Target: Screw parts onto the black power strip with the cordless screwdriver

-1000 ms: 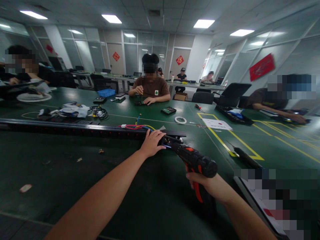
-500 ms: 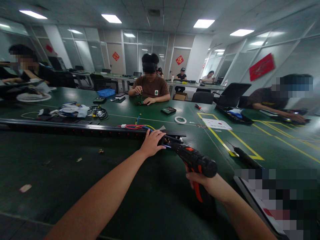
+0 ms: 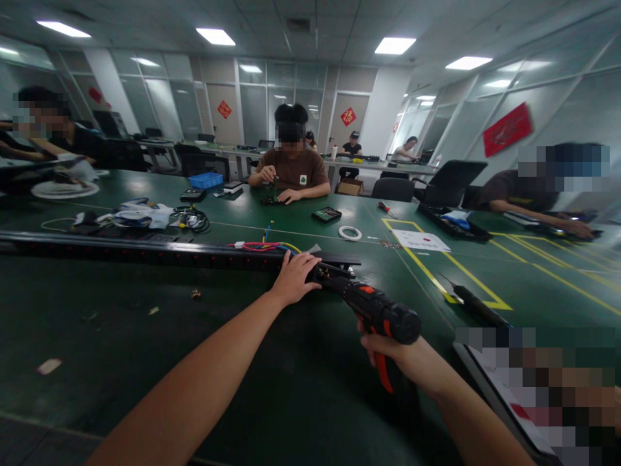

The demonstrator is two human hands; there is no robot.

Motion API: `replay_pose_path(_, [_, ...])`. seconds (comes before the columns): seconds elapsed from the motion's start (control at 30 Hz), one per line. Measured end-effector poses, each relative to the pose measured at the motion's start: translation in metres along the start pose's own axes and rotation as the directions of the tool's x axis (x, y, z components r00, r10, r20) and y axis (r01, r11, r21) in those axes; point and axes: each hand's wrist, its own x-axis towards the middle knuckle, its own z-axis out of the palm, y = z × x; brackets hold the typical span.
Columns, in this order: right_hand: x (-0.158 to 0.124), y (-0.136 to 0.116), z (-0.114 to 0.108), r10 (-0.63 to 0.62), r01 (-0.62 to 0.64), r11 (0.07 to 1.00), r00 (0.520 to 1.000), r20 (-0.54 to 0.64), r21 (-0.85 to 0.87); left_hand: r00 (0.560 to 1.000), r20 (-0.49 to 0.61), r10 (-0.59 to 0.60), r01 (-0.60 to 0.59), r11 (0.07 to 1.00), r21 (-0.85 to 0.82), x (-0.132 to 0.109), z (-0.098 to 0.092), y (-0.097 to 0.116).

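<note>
So the right hand [image 3: 405, 357] is wrapped round a power drill [image 3: 376, 309] aimed at the end of a black rail [image 3: 145, 253] lying across the green surface [image 3: 291, 388], left hand [image 3: 294, 278] spread over that end.

Head camera, single view, worn by you.
Faces forward and down: your left hand [image 3: 294, 281], near, mid-frame; right hand [image 3: 400, 356], lower right of centre; green table [image 3: 121, 323] across; ceiling [image 3: 339, 19] along top edge.
</note>
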Motion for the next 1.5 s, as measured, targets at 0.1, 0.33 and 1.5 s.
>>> replay_pose_path(0.1, [-0.0005,-0.0010,0.0000,0.007,-0.007,1.000,1.000,-0.001,-0.014,1.000,0.000,0.000,0.000,1.000,0.006,-0.0002,0.0004,-0.0003])
replay_pose_path(0.33, [-0.0017,-0.0040,-0.0002,0.007,-0.006,1.000,1.000,0.006,-0.025,1.000,0.007,-0.006,0.006,1.000,0.007,-0.0008,-0.0021,0.0015])
replay_pose_path(1.5, [0.0032,0.0049,-0.0027,-0.036,0.036,0.999,0.999,0.026,-0.013,1.000,0.003,-0.004,0.005,1.000,-0.009,-0.0009,-0.0009,0.0007])
